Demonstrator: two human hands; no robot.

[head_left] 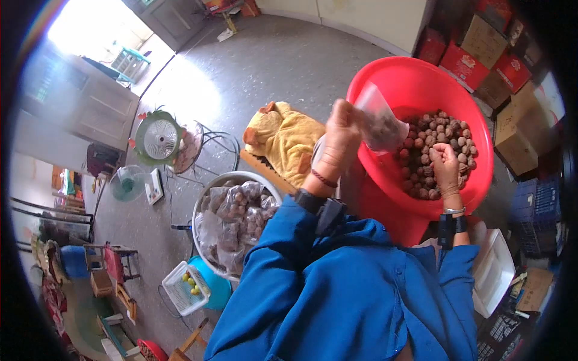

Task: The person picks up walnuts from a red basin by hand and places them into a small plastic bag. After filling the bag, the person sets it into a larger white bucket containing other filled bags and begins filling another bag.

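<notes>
My left hand [344,137] is closed on the top of a clear plastic bag [378,123], which hangs over the near-left side of a large red basin [378,77]. Dark contents show blurred in the bag's lower part. Brown walnuts [424,129] lie heaped in the basin. Down at this heap is my right hand [446,169], its fingers curled together and touching the walnuts. Whatever sits between those fingertips is hidden.
Left of me, a grey-white tub [201,240] holds several filled plastic bags [232,219]. A yellow cloth [283,141] drapes something behind it. A fan [161,138] and a white basket [180,295] stand further left. Cardboard boxes [522,129] and blue crates [534,213] line the right.
</notes>
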